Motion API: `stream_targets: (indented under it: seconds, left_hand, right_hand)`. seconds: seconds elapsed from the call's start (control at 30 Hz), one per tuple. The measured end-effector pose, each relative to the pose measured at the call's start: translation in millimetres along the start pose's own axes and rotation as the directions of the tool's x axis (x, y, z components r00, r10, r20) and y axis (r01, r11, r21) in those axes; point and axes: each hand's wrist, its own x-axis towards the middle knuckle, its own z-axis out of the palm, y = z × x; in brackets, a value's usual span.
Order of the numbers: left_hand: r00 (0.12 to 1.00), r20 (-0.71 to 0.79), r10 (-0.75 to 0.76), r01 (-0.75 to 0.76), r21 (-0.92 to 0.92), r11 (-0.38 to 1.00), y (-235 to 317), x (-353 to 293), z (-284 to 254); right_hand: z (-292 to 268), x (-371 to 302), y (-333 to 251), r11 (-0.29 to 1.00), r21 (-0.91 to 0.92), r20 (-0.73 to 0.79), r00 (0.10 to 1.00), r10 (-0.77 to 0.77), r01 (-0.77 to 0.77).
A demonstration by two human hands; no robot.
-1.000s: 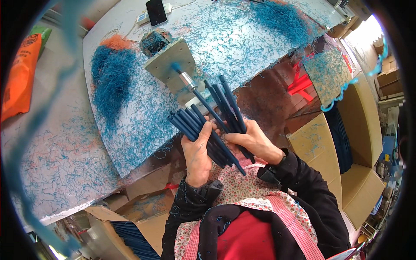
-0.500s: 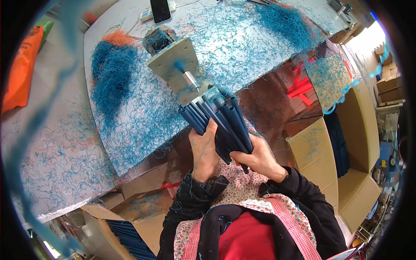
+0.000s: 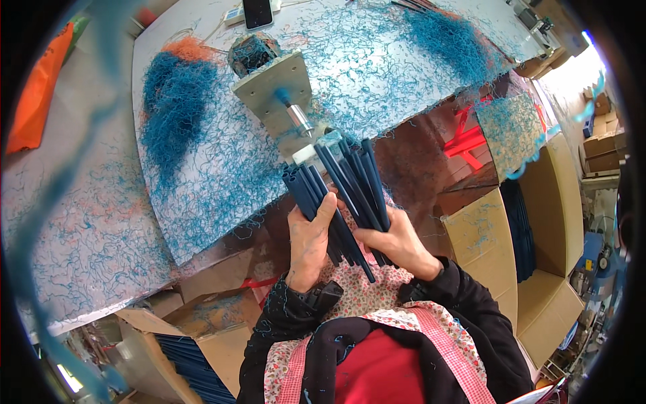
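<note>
Both my hands hold dark blue tubes in front of my apron, just short of the table edge. My left hand (image 3: 311, 236) is closed round a bundle of tubes (image 3: 303, 192), thumb laid along it. My right hand (image 3: 397, 244) grips a second bundle of tubes (image 3: 367, 178), its thumb across them. The bundles fan apart at their far ends, and their lower ends overlap between my hands. Just beyond the tubes stands a small machine with a metal plate (image 3: 274, 86) and a silver pointed tip (image 3: 301, 121) on its shaft.
Blue shavings lie in heaps on the white table (image 3: 222, 222), one pile (image 3: 171, 108) at left, another (image 3: 447, 47) at far right. A phone (image 3: 258, 12) rests at the back. Cardboard boxes (image 3: 481, 246) with tubes stand right and lower left. A red stool (image 3: 464, 145) sits beneath.
The two bundles have spread further apart at their far ends, and one tube now sticks out lower between my hands. My left hand has shifted slightly left and down.
</note>
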Motion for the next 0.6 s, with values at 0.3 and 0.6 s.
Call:
stream_targets:
  seconds: [0.3,0.6]
  left_hand:
    - [0.997,-0.069,0.025,-0.027,-0.027,0.999,6.6,18.8,13.8]
    - [0.998,0.032,-0.051,0.056,-0.19,0.98,-3.6,13.1,11.9]
  right_hand:
    - [-7.0,3.1,-13.0,0.979,0.176,0.152,0.986,0.074,-0.101]
    - [-13.9,19.3,-3.5,0.989,0.103,0.07,0.992,0.101,-0.108]
